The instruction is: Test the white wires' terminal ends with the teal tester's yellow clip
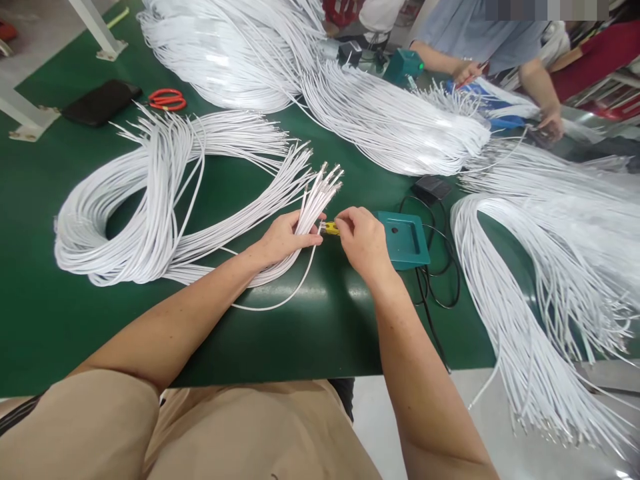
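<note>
My left hand (287,239) is closed around a small bunch of white cables (320,193), their stripped ends pointing up and away. From that bunch one single cable (300,287) curves down below the fingers. In my right hand (363,240) is a small yellow tool (331,228), pinched between thumb and fingers; its tip meets the single cable's end beside my left fingertips. The exact kind of tool is too small to make out. Just right of my right hand lies a teal tray-like device (405,240) on the green table.
A large looped cable bundle (120,200) lies at left, near red-handled scissors (167,99) and a black pouch (101,102). More bundles (395,120) cover the back, and another (500,267) hangs over the right edge. Black cords (453,280) trail nearby. A co-worker's hands (550,123) work across the table.
</note>
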Action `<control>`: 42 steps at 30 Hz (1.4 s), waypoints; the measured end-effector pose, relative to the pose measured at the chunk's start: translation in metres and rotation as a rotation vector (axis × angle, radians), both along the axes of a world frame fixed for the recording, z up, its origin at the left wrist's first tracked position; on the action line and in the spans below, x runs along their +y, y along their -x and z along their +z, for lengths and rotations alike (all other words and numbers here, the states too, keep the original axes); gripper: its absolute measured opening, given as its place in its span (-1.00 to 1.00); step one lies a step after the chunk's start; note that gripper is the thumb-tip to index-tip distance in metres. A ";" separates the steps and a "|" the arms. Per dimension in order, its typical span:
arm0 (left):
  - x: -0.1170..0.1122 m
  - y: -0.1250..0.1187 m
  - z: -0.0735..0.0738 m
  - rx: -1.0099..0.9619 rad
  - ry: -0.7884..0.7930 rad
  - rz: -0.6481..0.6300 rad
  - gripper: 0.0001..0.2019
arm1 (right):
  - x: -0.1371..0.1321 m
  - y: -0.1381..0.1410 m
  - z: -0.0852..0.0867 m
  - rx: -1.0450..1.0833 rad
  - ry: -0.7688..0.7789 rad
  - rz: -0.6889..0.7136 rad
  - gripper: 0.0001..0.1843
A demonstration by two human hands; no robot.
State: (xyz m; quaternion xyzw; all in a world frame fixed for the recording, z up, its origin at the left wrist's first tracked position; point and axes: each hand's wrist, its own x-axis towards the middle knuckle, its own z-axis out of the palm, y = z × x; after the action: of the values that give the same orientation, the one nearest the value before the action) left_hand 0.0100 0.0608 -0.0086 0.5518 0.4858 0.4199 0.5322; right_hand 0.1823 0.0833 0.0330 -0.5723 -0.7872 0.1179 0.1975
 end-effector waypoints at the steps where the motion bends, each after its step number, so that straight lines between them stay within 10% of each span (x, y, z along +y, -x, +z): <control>1: 0.000 0.000 0.000 0.004 -0.007 0.000 -0.56 | 0.001 0.000 0.002 0.046 0.026 0.017 -0.79; 8: -0.001 -0.001 0.002 -0.027 -0.007 -0.017 -0.59 | 0.007 0.004 0.012 0.099 0.317 0.141 -0.76; 23: 0.002 0.000 -0.001 -0.144 0.097 -0.043 -0.56 | 0.007 0.003 -0.001 -0.109 0.126 0.233 -0.72; 30: 0.007 -0.001 -0.006 -0.297 0.208 -0.019 -0.55 | 0.005 -0.011 0.000 -0.335 -0.232 0.369 -0.76; 42: 0.008 -0.002 -0.012 -0.012 0.119 0.063 -0.55 | 0.021 -0.025 -0.003 -0.369 -0.013 0.279 -0.84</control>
State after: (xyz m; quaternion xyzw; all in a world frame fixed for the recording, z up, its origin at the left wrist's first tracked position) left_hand 0.0123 0.0690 -0.0210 0.5010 0.5239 0.4102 0.5535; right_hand 0.2072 0.1041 0.0297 -0.4683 -0.8823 0.0323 0.0355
